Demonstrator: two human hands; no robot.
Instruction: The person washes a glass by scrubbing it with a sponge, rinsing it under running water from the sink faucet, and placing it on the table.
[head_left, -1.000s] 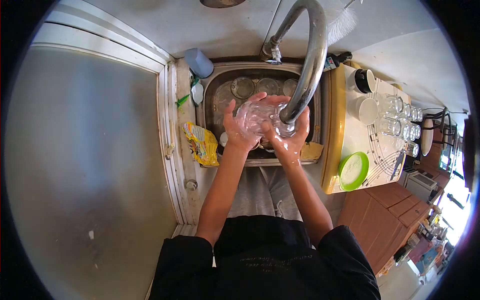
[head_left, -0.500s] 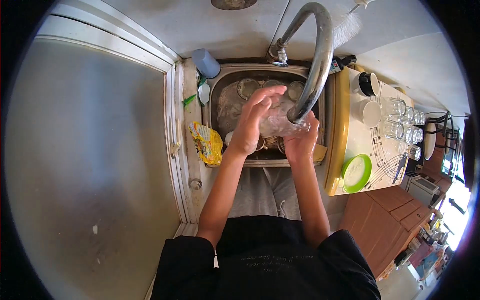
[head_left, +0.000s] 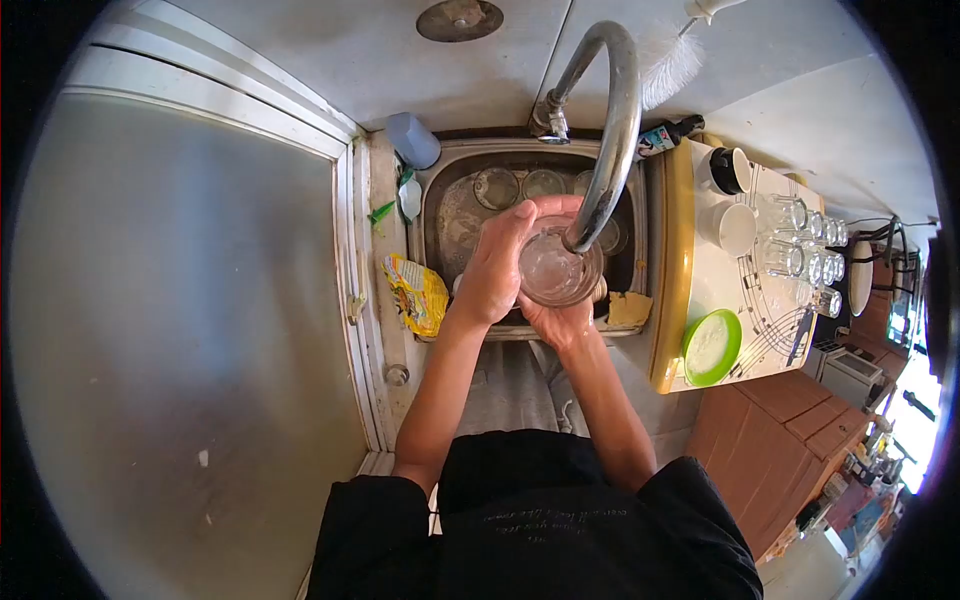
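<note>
A clear glass bowl (head_left: 556,268) is held under the spout of the curved metal faucet (head_left: 622,110), its round opening facing up with water inside. My left hand (head_left: 492,262) wraps the bowl's left side, its thumb along the rim. Below and to the right, my right hand (head_left: 562,322) grips the bowl's near side, with its fingers partly hidden under the glass. Beneath both hands is the metal sink (head_left: 450,215), where several round glass pieces (head_left: 496,188) lie along the far side.
Left of the sink are a yellow packet (head_left: 415,295) and a blue-grey cup (head_left: 413,140). On the right-hand counter (head_left: 680,300) stand a green bowl (head_left: 712,347), white cups (head_left: 731,227) and several glass mugs (head_left: 783,256). A dark bottle (head_left: 668,135) lies behind.
The glass bowl has turned so its round opening now shows upward. My right hand has shifted left and lower around it, while my left hand has closed along its side.
</note>
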